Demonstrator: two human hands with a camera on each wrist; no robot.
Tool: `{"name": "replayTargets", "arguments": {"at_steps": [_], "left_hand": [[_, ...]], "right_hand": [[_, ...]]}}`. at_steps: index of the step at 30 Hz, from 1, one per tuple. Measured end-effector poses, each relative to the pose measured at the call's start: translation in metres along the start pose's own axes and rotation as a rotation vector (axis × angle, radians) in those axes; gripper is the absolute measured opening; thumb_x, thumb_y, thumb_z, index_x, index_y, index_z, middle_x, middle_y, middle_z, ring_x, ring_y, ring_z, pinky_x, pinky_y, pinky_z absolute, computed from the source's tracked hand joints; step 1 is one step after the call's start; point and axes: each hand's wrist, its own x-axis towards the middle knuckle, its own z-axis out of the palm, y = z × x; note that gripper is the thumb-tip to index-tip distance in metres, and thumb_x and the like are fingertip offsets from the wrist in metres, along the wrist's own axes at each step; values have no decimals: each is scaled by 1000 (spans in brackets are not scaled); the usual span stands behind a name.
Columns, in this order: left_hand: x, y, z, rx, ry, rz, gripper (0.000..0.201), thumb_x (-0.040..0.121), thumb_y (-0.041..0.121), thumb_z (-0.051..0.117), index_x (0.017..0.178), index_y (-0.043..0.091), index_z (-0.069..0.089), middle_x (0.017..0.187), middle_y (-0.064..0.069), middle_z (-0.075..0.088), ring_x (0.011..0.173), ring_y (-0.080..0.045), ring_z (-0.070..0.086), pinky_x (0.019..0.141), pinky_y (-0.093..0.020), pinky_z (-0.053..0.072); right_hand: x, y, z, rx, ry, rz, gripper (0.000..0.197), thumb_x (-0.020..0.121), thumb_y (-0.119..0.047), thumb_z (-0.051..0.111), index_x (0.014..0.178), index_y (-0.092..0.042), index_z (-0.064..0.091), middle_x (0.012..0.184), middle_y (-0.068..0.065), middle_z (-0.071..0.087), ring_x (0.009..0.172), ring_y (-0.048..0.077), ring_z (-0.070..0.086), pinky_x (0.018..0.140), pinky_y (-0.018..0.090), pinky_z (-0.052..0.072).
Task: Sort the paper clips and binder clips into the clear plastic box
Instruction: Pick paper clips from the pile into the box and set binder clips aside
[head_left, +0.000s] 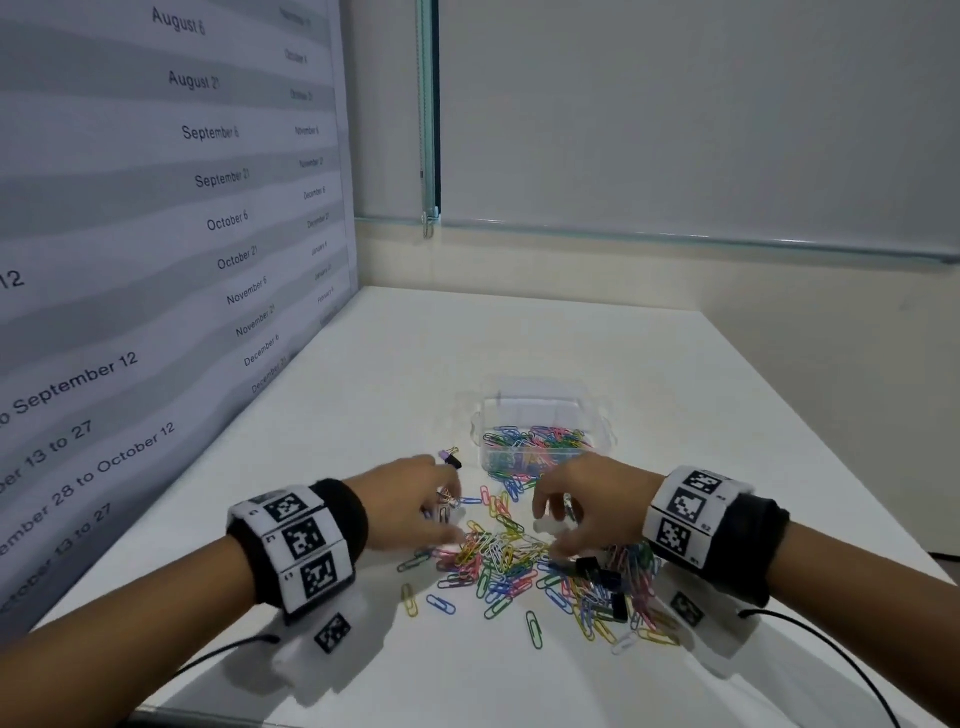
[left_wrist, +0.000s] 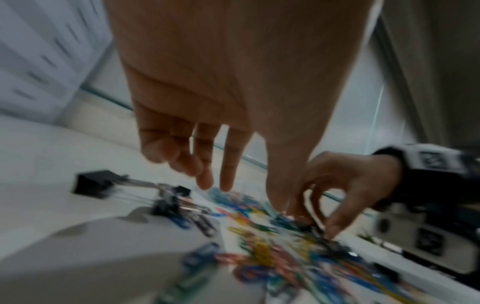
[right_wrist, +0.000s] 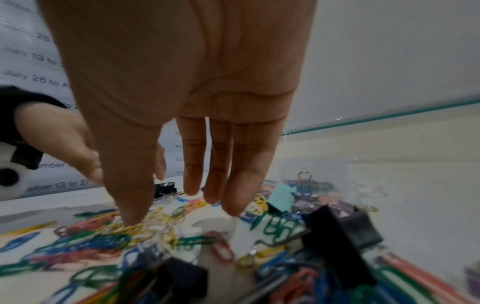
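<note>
A heap of coloured paper clips (head_left: 509, 564) lies on the white table in front of the clear plastic box (head_left: 602, 415), which holds many paper clips. Black binder clips (head_left: 597, 571) lie in the right side of the heap. A purple and a black binder clip (head_left: 451, 458) sit left of the box. My left hand (head_left: 441, 514) hovers over the heap's left edge, fingers (left_wrist: 226, 181) hanging loose and holding nothing. My right hand (head_left: 556, 530) reaches down with straight fingers (right_wrist: 233, 201), its thumb touching yellow clips (right_wrist: 145, 228). The wrist views are blurred.
A printed date chart (head_left: 156, 234) stands as a wall along the table's left side. A glass-edged partition (head_left: 675, 239) closes the back. More black binder clips (left_wrist: 93, 183) lie left of the heap. Cables trail from both wristbands near the front edge.
</note>
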Motion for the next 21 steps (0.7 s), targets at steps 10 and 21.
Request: {"name": "replayTargets", "arguments": {"at_steps": [10,21], "left_hand": [[9,28,35,-99,-29,24,56,73,35,71,123,26,47,108,-4,42,99,-20,51,84,-28,43],[33,38,22,-194,-13,67,20,82,6,61,102,10,67,93,-7,67,61,-9,54,67,-24,47]], "right_hand": [[10,-16,18,57,-51,6,43,70,-36,77,105,-16,60,96,-1,60,82,15,54,64,21,42],[7,4,3,122,59,20,9,81,-10,64,87,-12,70,84,-2,68,63,-2,51,63,8,41]]}}
